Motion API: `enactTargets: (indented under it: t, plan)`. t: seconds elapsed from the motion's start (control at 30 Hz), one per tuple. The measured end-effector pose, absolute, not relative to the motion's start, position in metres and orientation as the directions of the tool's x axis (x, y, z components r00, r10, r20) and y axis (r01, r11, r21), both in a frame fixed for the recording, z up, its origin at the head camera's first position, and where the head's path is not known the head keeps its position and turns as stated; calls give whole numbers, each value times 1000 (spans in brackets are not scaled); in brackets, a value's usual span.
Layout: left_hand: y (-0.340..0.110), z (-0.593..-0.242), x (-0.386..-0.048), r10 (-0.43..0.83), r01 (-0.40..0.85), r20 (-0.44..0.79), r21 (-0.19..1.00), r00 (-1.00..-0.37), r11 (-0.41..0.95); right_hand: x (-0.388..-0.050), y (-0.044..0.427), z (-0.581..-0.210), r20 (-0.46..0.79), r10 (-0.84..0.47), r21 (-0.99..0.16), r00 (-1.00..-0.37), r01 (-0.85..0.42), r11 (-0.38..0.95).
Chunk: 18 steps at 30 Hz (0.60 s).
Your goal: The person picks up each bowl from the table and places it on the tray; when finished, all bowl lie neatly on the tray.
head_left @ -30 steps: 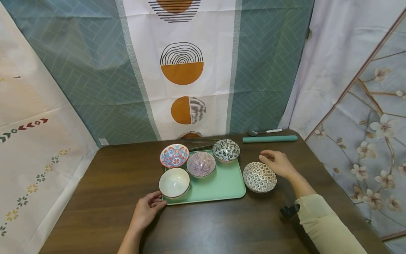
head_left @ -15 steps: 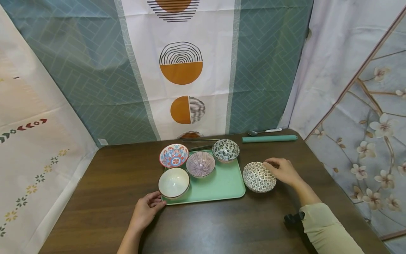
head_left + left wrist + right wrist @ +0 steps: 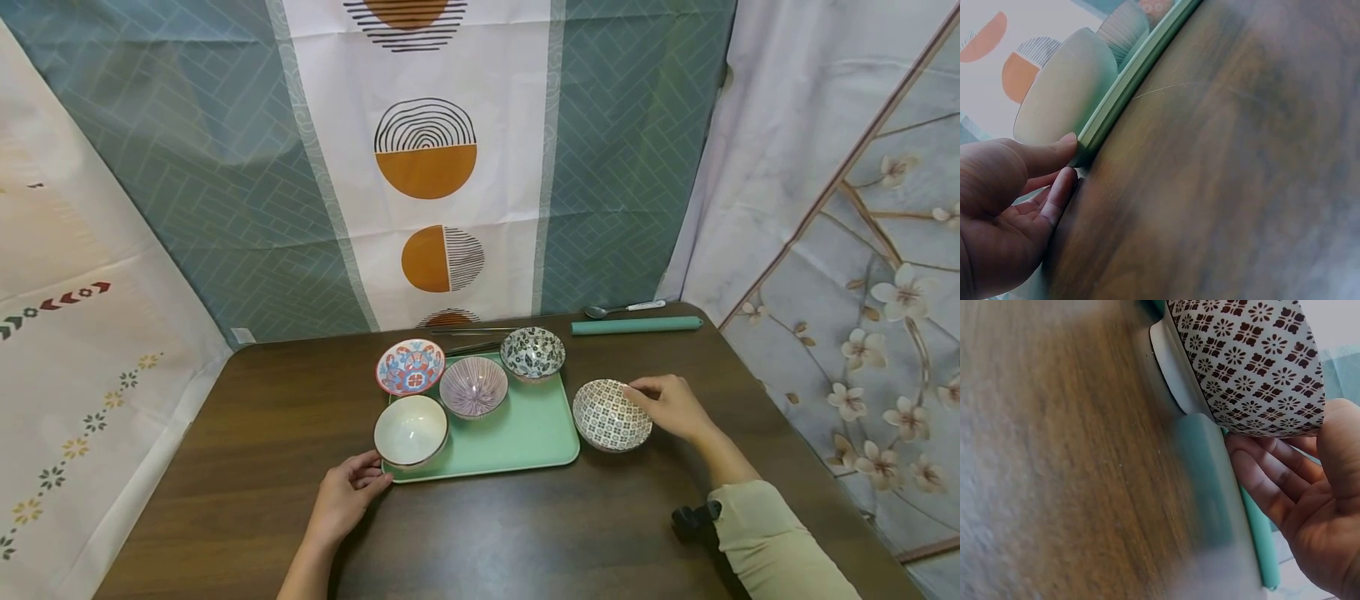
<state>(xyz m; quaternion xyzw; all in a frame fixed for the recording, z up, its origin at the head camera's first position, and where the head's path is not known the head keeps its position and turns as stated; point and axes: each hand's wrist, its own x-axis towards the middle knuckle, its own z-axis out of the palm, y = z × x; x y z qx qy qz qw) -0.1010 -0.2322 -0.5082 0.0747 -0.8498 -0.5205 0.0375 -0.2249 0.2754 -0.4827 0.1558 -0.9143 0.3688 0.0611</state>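
My left hand (image 3: 347, 497) holds the near left corner of the green tray (image 3: 517, 442). In the left wrist view, the thumb lies on the tray's rim (image 3: 1129, 84) and the fingers are against its outer edge. Just above that hand, a cream bowl with a dark rim (image 3: 411, 432) stands on the tray. To the tray's right, my right hand (image 3: 672, 406) grips the rim of a bowl with a small geometric pattern (image 3: 611, 415). The right wrist view shows the thumb over that bowl's rim and the fingers along its patterned outside (image 3: 1254, 365); the foot appears to rest on the table.
A purple striped bowl (image 3: 473, 387) and a black-and-white floral bowl (image 3: 532, 353) are on the tray. A red-and-blue patterned bowl (image 3: 410, 367) overlaps its back left corner. Behind lie chopsticks (image 3: 472, 350), a spoon (image 3: 624, 310) and a long teal case (image 3: 636, 326).
My right hand has come down from above the patterned bowl and now grips its right rim. My left hand has stayed at the tray's corner. The bowls look unmoved.
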Motion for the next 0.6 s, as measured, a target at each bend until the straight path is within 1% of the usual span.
enactTargets:
  t: [0.17,0.37,0.6]
  plan:
    - [-232,-509,-102,-167,-88,-13,889,-986,449,-227,277,-483,255,-230,-648,-939,-342,680]
    - [-232,-509,-103,-164,-80,-6,892,-986,446,-230,275,-474,304,-217,-656,-928,-369,658]
    - [-232,-509,-101,-163,-80,-7,891,-987,447,-232,259,-460,289,-205,-659,-935,-350,666]
